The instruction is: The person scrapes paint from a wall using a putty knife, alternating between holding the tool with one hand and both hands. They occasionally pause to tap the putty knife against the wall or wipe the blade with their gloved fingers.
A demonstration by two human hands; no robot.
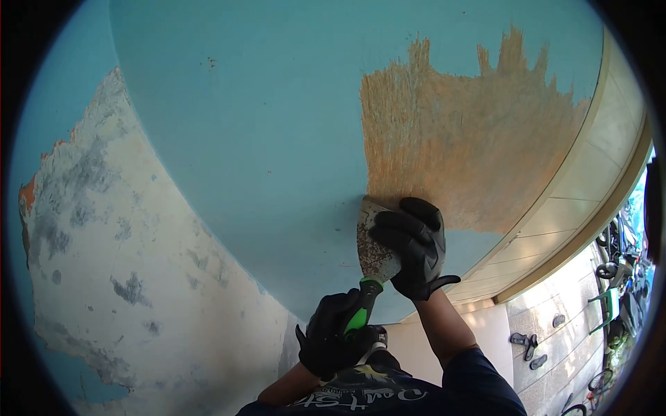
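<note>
The left hand (335,334), in a black glove, grips the green handle of a scraper (373,260). The right hand (415,246), also gloved, presses its fingers flat on the rusty blade against the blue wall (263,139), at the near-left edge of the scraped orange patch (465,139).

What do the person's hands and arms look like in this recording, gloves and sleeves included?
Both hands wear black fabric work gloves: the left hand and the right hand, whose cuff ends in a small pull tab. The forearms are bare. Dark navy short sleeves show, with pale script lettering on the shirt.
</note>
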